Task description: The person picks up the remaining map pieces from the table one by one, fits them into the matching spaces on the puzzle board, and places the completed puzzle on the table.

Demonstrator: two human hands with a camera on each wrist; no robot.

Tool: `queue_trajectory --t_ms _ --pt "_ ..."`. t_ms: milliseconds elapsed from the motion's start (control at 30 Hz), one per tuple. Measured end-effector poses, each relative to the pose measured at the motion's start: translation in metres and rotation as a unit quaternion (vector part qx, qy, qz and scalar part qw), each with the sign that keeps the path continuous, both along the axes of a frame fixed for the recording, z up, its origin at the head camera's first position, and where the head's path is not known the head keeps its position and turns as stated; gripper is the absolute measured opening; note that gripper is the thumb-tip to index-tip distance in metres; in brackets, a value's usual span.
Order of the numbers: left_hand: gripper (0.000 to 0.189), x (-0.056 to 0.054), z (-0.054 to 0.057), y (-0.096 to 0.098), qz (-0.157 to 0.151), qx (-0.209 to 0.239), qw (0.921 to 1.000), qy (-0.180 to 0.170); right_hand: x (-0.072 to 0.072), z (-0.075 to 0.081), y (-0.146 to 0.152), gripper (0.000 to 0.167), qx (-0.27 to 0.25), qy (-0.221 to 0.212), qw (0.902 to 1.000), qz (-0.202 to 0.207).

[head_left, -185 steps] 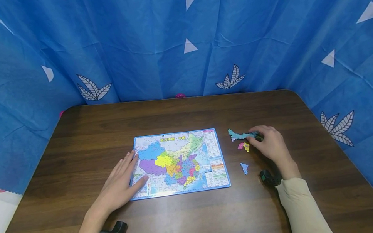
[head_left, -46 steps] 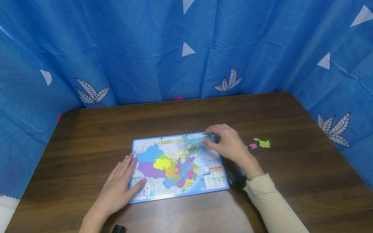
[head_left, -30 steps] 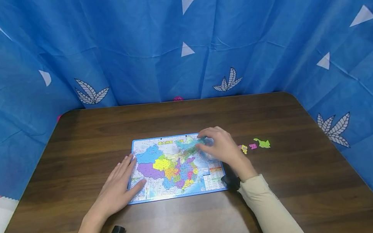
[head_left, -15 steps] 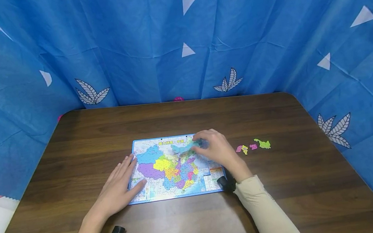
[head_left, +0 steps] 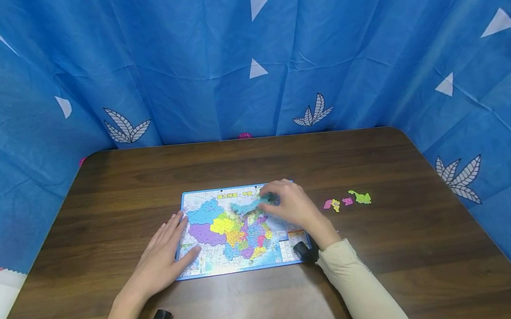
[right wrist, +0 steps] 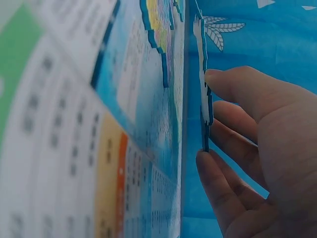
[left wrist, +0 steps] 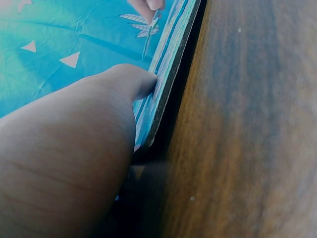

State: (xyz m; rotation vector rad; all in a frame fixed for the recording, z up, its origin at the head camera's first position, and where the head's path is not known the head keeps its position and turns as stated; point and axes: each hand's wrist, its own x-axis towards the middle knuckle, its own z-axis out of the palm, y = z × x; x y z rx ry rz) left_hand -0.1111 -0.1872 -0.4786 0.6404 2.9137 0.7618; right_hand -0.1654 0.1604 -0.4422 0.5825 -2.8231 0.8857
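A China map puzzle board point(head_left: 268, 266) lies on the table, its coloured pieces forming most of the country. My left hand point(head_left: 164, 253) rests on the board's left edge with straight fingers; in the left wrist view its thumb point(left wrist: 141, 85) lies on the board's face. Over the upper right of the map, my right hand point(head_left: 292, 205) pinches a long teal puzzle piece point(head_left: 244, 207) between thumb and fingers. The right wrist view shows this piece point(right wrist: 203, 74) edge-on, with a gap between it and the board's face. Its right part is hidden by my fingers.
Right of the board lie loose puzzle pieces: a green piece point(head_left: 362, 197), a pink piece point(head_left: 347, 201), a yellow piece point(head_left: 335, 205) and another pink piece point(head_left: 327, 204). A blue curtain point(head_left: 204, 54) hangs behind the brown table point(head_left: 189, 162).
My right hand has brought the teal piece from the table at the right onto the map area, shifting gradually left. Loose pieces behind it came into view. My left hand stays on the board.
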Motion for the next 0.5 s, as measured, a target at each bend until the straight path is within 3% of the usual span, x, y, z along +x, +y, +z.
queue_trajectory --t_ms 500 --pt "0.085 0.0007 -0.0003 -0.0007 0.002 0.006 1.0 -0.004 -0.0036 -0.0035 -0.0059 0.028 -0.001 -0.038 0.999 0.021"
